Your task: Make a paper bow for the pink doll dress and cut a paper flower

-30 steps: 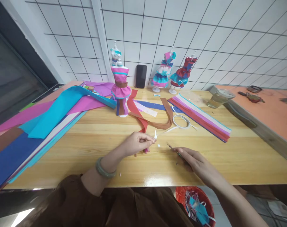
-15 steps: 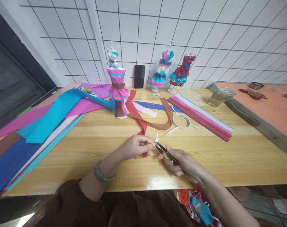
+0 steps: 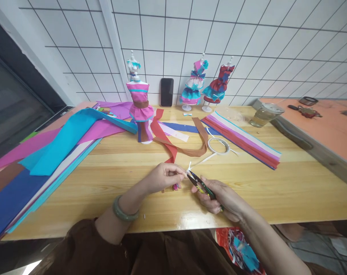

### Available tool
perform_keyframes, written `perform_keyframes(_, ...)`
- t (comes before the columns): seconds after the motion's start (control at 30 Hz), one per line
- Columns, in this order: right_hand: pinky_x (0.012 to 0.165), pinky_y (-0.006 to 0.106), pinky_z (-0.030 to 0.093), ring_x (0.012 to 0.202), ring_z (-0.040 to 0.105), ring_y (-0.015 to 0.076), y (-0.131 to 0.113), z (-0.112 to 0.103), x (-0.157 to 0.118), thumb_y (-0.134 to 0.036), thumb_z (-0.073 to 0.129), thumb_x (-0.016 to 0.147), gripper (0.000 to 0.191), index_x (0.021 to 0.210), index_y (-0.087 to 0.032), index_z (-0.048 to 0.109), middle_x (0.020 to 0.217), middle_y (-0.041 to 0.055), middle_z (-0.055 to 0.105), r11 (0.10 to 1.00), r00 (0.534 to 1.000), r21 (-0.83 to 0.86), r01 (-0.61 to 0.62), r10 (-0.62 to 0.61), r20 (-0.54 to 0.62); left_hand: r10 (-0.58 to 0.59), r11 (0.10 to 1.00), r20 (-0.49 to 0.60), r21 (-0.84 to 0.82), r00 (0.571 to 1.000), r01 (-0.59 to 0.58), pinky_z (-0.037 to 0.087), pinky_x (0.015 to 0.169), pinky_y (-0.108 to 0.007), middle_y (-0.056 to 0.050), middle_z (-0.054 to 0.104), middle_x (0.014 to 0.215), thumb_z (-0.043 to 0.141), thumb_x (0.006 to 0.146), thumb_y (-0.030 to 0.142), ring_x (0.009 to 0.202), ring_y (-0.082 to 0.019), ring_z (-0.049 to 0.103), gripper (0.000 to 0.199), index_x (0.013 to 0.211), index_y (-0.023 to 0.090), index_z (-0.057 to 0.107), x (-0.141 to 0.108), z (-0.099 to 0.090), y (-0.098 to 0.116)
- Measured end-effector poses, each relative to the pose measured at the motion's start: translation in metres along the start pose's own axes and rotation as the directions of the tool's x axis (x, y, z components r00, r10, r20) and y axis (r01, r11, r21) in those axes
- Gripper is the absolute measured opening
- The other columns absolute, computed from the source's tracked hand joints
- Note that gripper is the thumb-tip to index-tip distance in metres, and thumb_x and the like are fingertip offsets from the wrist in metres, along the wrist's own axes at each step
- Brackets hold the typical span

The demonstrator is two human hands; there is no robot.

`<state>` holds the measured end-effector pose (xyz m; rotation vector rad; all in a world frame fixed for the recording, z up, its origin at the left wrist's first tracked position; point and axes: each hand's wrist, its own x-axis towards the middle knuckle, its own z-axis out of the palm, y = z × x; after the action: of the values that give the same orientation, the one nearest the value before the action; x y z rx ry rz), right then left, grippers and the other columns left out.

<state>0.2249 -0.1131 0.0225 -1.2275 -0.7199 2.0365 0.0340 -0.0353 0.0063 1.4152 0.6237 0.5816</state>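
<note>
My left hand [image 3: 168,177] pinches a small bundle with a pink and purple striped end [image 3: 175,186] hanging below the fingers. My right hand [image 3: 216,195] is wrapped round black scissors [image 3: 200,185] whose blades point at my left fingertips, slightly parted. A thin white strip [image 3: 189,165] stands up at the blade tips. Behind it lies a white tape roll [image 3: 218,145] with a loose end. Red crepe strip [image 3: 165,141] and brown strip [image 3: 194,151] curl on the wooden table beyond my hands.
Several small dress forms, one in a pink dress [image 3: 141,99], stand at the back with a phone [image 3: 167,92]. Crepe sheets [image 3: 61,141] cover the left side. Striped crepe [image 3: 242,139] and a lidded cup [image 3: 266,114] are at right; a bag of scraps [image 3: 239,248] is below the edge.
The view has shifted very slightly. Both hands and the scissors hold nearly the same pose as before.
</note>
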Motion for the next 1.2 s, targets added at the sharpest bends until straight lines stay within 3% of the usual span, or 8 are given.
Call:
perform_keyframes(0.33, 0.035, 0.016, 0.009, 0.039, 0.015, 0.0016, 0.005, 0.001, 0.003, -0.054, 0.046, 0.08, 0.043, 0.084, -0.013, 0.057, 0.057, -0.0061, 0.032, 0.996, 0.997, -0.062, 0.06, -0.062, -0.038, -0.004, 1.0, 0.032, -0.014, 0.999, 0.005, 0.046, 0.051, -0.021, -0.013, 0.058, 0.106, 0.061, 0.072, 0.033, 0.055, -0.006, 0.056, 0.025, 0.08, 0.009, 0.063, 0.0, 0.0, 0.0)
perform_keyframes(0.5, 0.036, 0.018, 0.017, 0.04, 0.023, 0.0041, 0.008, 0.002, 0.001, -0.056, 0.045, 0.08, 0.046, 0.084, -0.013, 0.058, 0.056, -0.0055, 0.032, 0.956, 0.976, -0.229, 0.184, -0.204, -0.07, -0.016, 0.999, 0.032, -0.034, 0.999, 0.017, 0.047, 0.051, -0.02, -0.012, 0.061, 0.1, 0.061, 0.072, 0.034, 0.053, -0.006, 0.056, 0.026, 0.08, 0.01, 0.063, 0.0, 0.0, 0.0)
perform_keyframes(0.67, 0.039, 0.02, 0.021, 0.043, 0.028, 0.0061, 0.009, 0.004, 0.0, -0.057, 0.041, 0.081, 0.047, 0.083, -0.013, 0.057, 0.056, -0.0043, 0.033, 0.901, 0.956, -0.376, 0.217, -0.274, -0.104, -0.038, 0.999, 0.044, -0.01, 0.998, 0.039, 0.046, 0.049, -0.02, -0.009, 0.063, 0.083, 0.06, 0.073, 0.036, 0.054, -0.009, 0.057, 0.028, 0.081, 0.009, 0.062, -0.001, 0.001, 0.001)
perform_keyframes(1.2, 0.038, 0.021, 0.019, 0.04, 0.026, 0.006, 0.01, 0.011, -0.002, -0.058, 0.041, 0.08, 0.045, 0.079, -0.015, 0.055, 0.056, -0.0047, 0.033, 0.887, 0.944, -0.41, 0.212, -0.294, -0.148, -0.017, 0.999, 0.056, 0.038, 0.998, 0.015, 0.045, 0.05, -0.02, -0.005, 0.06, 0.066, 0.06, 0.074, 0.036, 0.053, -0.009, 0.056, 0.028, 0.084, 0.009, 0.063, -0.003, 0.001, -0.002)
